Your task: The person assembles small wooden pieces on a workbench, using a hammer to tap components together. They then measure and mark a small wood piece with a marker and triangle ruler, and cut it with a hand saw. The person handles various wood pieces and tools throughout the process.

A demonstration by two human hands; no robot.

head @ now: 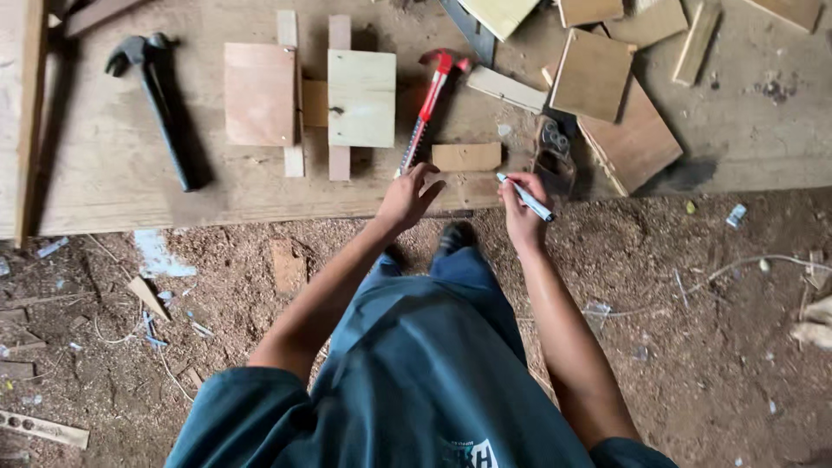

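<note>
We hold a marker (525, 198) pinched in our right hand (523, 212) while the left hand (406, 198) hovers, fingers spread and empty, beside the small block (466, 157) on the bench (104, 165) — marking looks under way, and steadying that block seems next.

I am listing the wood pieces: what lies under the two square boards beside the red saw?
Under the two square boards two upright strips and one cross piece show. Their covered middles and any joints are hidden.

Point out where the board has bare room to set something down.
Free: the strip between the black hammer and the plywood square, and the near edge left of the left hand. Crowded: around the red handsaw, wood block and right-side offcuts.
</note>
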